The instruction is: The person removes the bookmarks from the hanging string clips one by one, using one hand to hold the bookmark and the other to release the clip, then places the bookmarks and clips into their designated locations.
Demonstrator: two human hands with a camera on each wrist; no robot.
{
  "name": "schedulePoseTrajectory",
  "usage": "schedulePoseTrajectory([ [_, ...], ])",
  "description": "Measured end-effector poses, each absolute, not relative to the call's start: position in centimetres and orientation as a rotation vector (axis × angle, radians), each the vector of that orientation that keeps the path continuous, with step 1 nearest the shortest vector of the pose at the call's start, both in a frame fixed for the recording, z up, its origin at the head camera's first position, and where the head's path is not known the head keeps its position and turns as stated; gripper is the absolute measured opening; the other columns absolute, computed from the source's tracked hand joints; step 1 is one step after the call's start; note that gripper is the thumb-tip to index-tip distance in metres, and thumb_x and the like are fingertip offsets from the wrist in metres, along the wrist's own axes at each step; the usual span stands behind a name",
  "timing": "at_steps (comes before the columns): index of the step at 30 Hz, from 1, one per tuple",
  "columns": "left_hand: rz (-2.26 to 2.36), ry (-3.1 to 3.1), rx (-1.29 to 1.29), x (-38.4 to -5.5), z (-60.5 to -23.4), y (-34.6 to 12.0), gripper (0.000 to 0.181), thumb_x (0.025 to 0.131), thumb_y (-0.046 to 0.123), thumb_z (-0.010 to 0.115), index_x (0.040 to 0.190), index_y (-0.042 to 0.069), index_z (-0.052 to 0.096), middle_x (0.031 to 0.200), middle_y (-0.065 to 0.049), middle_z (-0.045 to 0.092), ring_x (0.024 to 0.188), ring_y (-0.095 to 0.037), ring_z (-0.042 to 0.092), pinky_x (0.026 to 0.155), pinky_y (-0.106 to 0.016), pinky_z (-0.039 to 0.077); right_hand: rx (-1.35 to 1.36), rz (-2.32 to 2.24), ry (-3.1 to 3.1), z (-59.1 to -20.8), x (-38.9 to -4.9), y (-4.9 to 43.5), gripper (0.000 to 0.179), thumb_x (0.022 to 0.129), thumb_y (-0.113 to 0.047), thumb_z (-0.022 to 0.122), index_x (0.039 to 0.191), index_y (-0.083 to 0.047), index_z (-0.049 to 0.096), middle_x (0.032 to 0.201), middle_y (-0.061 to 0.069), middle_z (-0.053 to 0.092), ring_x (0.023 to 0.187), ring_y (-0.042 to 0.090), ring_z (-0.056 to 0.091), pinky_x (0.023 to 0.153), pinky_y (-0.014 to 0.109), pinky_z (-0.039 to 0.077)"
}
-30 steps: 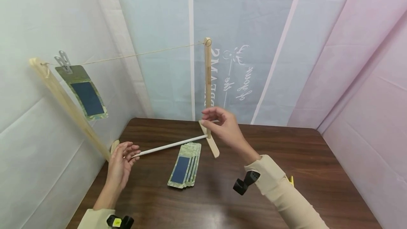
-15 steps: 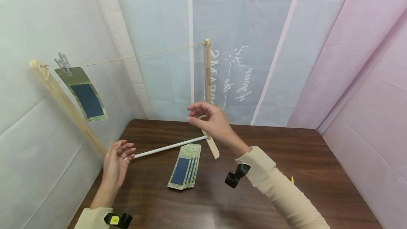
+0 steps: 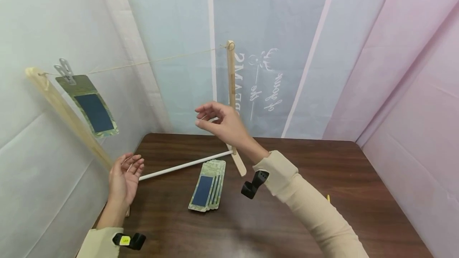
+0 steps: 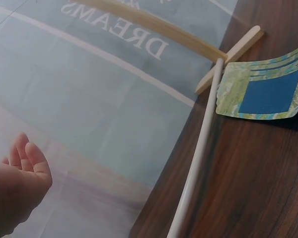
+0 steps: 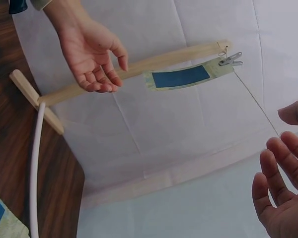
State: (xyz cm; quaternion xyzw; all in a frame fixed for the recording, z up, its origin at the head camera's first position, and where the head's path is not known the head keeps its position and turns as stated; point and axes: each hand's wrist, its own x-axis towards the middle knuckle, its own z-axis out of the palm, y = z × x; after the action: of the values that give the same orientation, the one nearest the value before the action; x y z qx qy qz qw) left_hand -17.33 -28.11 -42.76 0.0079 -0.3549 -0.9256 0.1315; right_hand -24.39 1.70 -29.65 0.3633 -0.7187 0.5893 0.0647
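Observation:
My right hand (image 3: 224, 124) hovers in the air before the right wooden post (image 3: 231, 83), fingers loosely bent and holding nothing. Low beside the left wooden post (image 3: 68, 114), my left hand (image 3: 122, 178) has its palm up and nothing in it; the right wrist view shows it apart from the post. A twine line (image 3: 154, 61) joins the two post tops. From its left end hangs a blue-and-green card (image 3: 94, 110), held by a metal clothespin (image 3: 66, 71). Several similar cards (image 3: 202, 190) lie fanned in a stack on the table.
A white rod (image 3: 186, 165) runs low between the posts, behind the cards. The right post's wooden foot (image 3: 239, 165) rests on the dark wooden table (image 3: 305, 226). A yellow object (image 3: 328, 198) is mostly hidden behind my right sleeve. Fabric walls (image 3: 412, 90) surround the table.
My right hand has moved left and a little up, away from the right post. My left hand has shifted slightly left. The hanging card and the stack stay in place.

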Motion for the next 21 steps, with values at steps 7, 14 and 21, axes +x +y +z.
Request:
schedulePoseTrajectory([
  [7,-2.751,-0.905,0.036,-17.7,-42.0,-28.7,0.012,0.103,0.012,0.046,0.106,0.002,0.051,0.092,-0.012,0.066,0.085,-0.024,0.065,0.078,-0.028,0.055,1.133,1.726,-2.177,-28.2,-25.1,0.8,0.025,0.089,-0.016,0.071,0.113,-0.009,0.066,0.102,0.005,0.066,0.09,0.013,0.063,0.079,0.034,0.054],
  [14,-2.83,-0.804,0.067,-18.1,-41.8,-29.2,0.011,0.103,0.013,0.046,0.109,0.004,0.05,0.095,-0.012,0.066,0.086,-0.024,0.065,0.081,-0.03,0.054,1.169,1.687,-2.189,-27.3,-25.5,-0.1,0.025,0.088,-0.015,0.072,0.111,-0.01,0.067,0.1,0.006,0.067,0.089,0.011,0.063,0.077,0.032,0.054],
  [21,-2.831,-0.743,0.094,-18.6,-41.6,-29.7,0.011,0.103,0.014,0.047,0.109,0.004,0.05,0.097,-0.012,0.063,0.088,-0.025,0.064,0.082,-0.03,0.053,1.222,1.625,-2.207,-26.4,-25.7,-0.9,0.025,0.088,-0.017,0.072,0.112,-0.011,0.067,0.098,0.0,0.067,0.089,0.008,0.062,0.077,0.03,0.054],
])
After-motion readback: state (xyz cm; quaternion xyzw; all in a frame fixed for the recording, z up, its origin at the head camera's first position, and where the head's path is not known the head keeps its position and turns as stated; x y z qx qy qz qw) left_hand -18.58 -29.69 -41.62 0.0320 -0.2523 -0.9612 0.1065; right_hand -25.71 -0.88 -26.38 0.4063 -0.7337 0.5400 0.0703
